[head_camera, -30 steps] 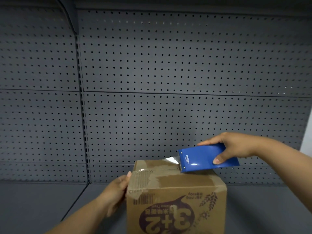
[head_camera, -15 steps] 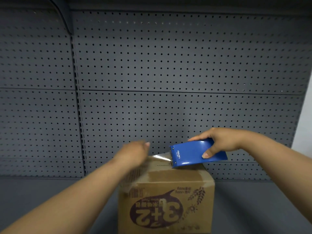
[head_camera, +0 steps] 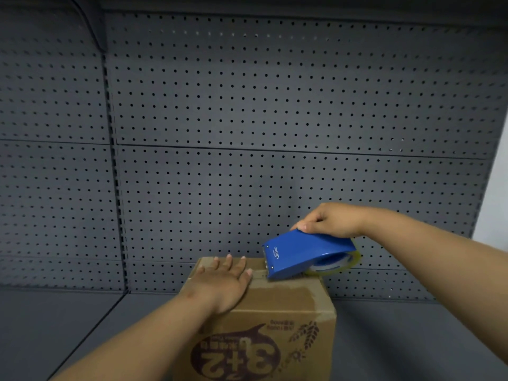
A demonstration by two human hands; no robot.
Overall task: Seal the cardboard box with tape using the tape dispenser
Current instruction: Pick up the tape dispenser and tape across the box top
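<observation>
A brown cardboard box (head_camera: 277, 320) with an upside-down "3+2" print stands on the grey shelf at bottom centre. My left hand (head_camera: 222, 281) lies flat, fingers spread, on the left part of the box top, over the taped seam. My right hand (head_camera: 332, 220) grips the blue tape dispenser (head_camera: 305, 253) from above. The dispenser's front edge touches the box top at the seam, just right of my left fingertips. Its clear tape roll (head_camera: 338, 264) shows at the right end.
A grey pegboard wall (head_camera: 247, 119) rises right behind the box. The grey shelf floor (head_camera: 68, 325) extends to the left and right of the box. A vertical slotted upright (head_camera: 115, 188) divides the wall panels at left.
My left hand left the box's left side, swung over the top and now presses flat on it. The dispenser tipped its front edge down onto the box top.
</observation>
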